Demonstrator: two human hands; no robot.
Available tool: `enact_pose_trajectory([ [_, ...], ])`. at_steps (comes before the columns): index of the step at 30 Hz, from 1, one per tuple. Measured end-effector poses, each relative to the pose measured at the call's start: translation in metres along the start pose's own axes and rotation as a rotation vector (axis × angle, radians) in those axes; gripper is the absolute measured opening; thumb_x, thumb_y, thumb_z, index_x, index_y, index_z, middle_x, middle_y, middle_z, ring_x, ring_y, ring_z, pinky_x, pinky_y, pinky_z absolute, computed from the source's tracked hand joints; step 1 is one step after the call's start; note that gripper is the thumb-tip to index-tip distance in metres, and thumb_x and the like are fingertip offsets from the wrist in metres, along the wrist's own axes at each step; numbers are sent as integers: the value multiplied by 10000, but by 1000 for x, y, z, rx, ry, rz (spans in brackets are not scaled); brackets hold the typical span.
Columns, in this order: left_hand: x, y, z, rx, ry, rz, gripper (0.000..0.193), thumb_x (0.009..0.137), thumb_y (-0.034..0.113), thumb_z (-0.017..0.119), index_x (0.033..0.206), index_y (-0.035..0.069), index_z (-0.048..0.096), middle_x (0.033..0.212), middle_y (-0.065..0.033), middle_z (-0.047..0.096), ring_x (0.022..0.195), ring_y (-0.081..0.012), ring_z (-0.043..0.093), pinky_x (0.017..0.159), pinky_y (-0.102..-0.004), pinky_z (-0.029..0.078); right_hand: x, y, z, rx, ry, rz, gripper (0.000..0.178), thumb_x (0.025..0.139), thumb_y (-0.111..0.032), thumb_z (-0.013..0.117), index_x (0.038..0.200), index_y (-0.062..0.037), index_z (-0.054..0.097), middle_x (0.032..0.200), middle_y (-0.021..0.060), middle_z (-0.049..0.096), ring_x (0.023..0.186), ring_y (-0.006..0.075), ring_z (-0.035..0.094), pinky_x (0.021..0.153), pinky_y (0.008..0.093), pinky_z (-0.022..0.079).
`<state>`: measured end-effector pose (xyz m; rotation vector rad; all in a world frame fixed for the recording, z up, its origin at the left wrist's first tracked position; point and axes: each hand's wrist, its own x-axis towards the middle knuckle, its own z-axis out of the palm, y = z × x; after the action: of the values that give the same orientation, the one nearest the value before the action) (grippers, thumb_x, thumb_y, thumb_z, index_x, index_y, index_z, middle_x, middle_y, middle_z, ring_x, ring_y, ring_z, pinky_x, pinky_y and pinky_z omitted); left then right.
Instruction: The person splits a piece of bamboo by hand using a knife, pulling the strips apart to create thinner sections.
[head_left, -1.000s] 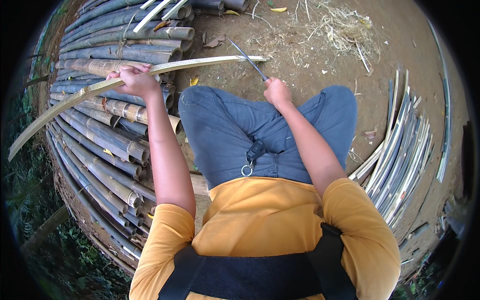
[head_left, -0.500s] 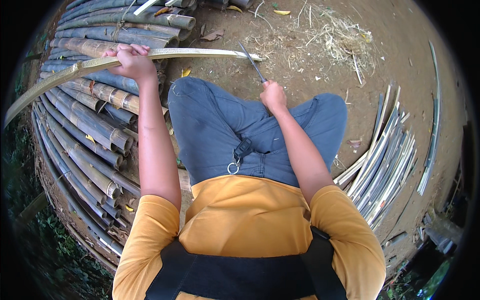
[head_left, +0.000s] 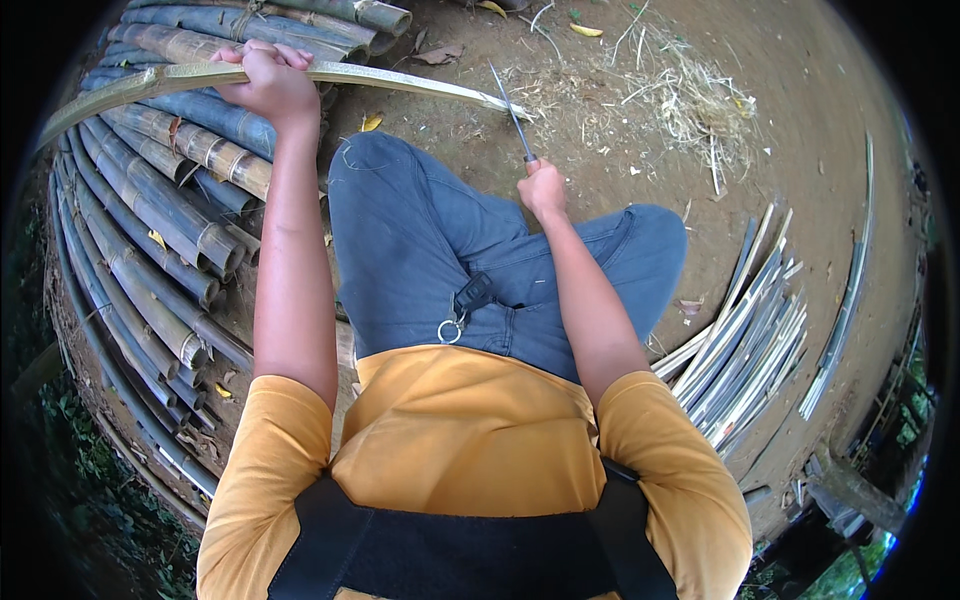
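A long pale bamboo strip (head_left: 400,80) slants across the far side, its far-left part curving toward the picture's rim. My left hand (head_left: 272,82) is closed round it, left of the strip's right end. In my right hand (head_left: 543,187) is a knife (head_left: 513,115), gripped by its handle beyond my right thigh. Its thin blade points away from me and slightly left. The blade crosses the strip's right tip; whether it cuts into the bamboo I cannot tell.
Bamboo poles (head_left: 170,240) are piled along the left. Pale shavings (head_left: 690,110) lie on the dirt at the far right. A bundle of split bamboo strips (head_left: 745,335) rests beside my right knee, and longer dark strips (head_left: 845,290) lie farther right.
My left hand has moved slightly away from me, and the bamboo strip now slopes down more toward its right end. The knife still crosses the tip. The whole view has turned a little.
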<state>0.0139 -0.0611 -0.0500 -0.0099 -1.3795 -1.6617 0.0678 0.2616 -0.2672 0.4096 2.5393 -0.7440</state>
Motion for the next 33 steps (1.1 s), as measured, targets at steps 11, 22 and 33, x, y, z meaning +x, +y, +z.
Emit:
enact_pose_trajectory([
  [11,1,-1,-4,12,47,-47,249,831,-13,381,994,121,249,600,-66,418,426,-176,444,466,-396,497,18,21,5,9,49,79,264,976,-299,536,1101,-98,654,1089,218,689,1057,409,645,901,508,502],
  [22,-9,8,3,124,150,-73,204,872,23,392,998,119,263,631,-79,433,423,-179,450,469,-386,502,27,23,12,69,40,23,242,961,-281,555,1058,-90,667,1061,229,691,1027,419,650,862,506,513],
  [33,-13,11,9,131,185,-26,174,893,23,392,986,104,268,654,-83,449,410,-166,441,443,-354,488,15,12,24,102,44,-94,219,935,-239,571,1027,-56,649,1014,247,688,1006,430,649,858,513,504],
])
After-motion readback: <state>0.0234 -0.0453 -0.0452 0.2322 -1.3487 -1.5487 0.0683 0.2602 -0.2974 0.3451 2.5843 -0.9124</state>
